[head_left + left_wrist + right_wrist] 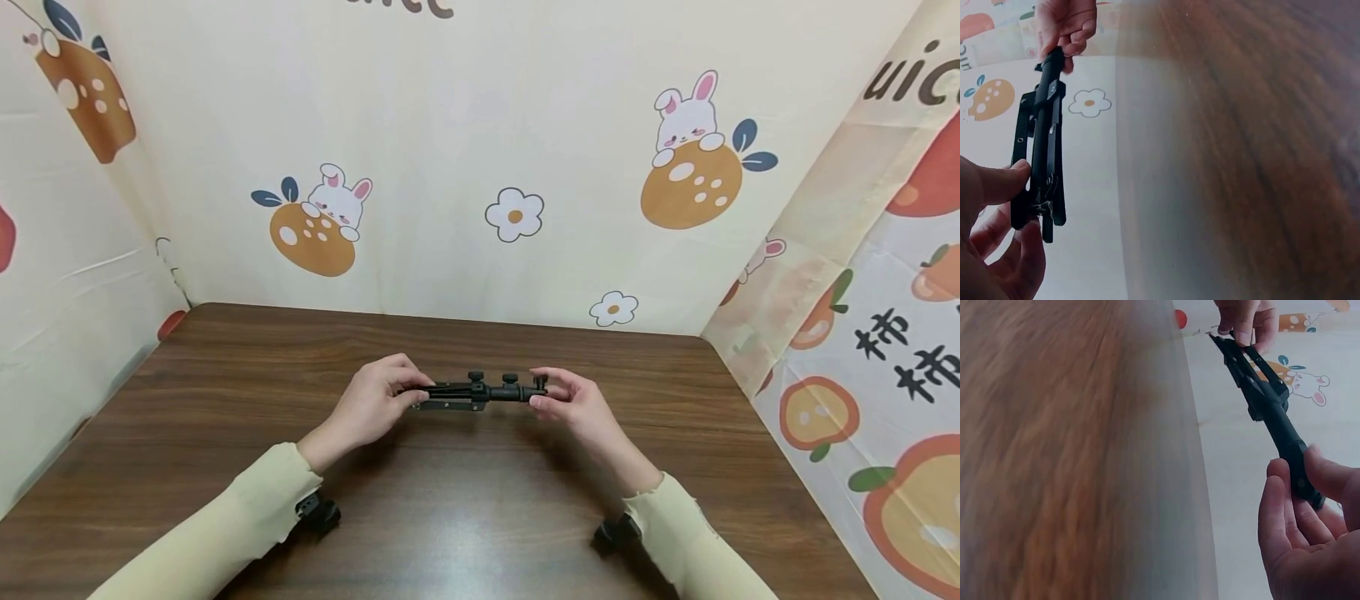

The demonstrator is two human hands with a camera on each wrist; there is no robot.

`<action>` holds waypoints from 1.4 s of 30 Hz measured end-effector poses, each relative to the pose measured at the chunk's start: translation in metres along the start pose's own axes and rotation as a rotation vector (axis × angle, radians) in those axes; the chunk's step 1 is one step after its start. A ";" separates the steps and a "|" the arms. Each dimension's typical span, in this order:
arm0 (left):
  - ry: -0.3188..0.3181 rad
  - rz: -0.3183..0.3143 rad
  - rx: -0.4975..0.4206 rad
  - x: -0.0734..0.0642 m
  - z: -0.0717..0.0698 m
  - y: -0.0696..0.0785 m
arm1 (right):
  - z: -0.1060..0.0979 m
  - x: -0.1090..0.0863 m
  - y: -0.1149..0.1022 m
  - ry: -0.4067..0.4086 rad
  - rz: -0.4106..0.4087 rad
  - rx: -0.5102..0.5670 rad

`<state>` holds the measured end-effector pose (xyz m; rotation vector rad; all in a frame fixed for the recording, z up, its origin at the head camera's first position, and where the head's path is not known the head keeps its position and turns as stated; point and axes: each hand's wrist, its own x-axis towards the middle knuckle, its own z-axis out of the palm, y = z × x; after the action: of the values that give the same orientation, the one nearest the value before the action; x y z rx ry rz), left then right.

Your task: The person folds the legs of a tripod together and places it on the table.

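A small black tripod point(491, 392), its legs folded together, lies sideways between two hands above the table. My left hand point(378, 398) pinches the foot end of the legs with thumb and fingers. At the other end, my right hand point(573, 404) grips the head end of the centre column. Several black knobs stick up along the tripod's upper side in the head view. In the left wrist view the folded legs point(1038, 150) show slim gaps between them. The right wrist view shows the column point(1285, 434) running down into the fingers and thumb.
A dark brown wooden table point(465, 492) spreads beneath both hands. Behind it hangs a pale cloth point(435, 250) printed with rabbits, fruit and flowers, and similar cloths close off both sides. Black wrist cameras point(318, 514) sit under the sleeves, low over the table.
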<state>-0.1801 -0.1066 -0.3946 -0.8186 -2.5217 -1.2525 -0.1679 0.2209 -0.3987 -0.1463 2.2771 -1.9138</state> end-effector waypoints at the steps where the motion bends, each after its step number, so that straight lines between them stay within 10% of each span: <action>1: 0.001 0.004 0.005 0.000 0.000 0.000 | -0.001 0.000 0.001 0.004 0.001 -0.030; 12: -0.032 -0.009 0.054 0.006 0.002 -0.003 | -0.005 0.003 0.003 0.051 -0.103 -0.443; 42: -0.189 -0.116 0.039 0.011 0.018 -0.020 | -0.015 0.015 0.015 -0.068 0.043 -0.500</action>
<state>-0.1989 -0.0982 -0.4143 -0.8286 -2.7701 -1.2082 -0.1848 0.2357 -0.4121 -0.2143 2.6352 -1.2608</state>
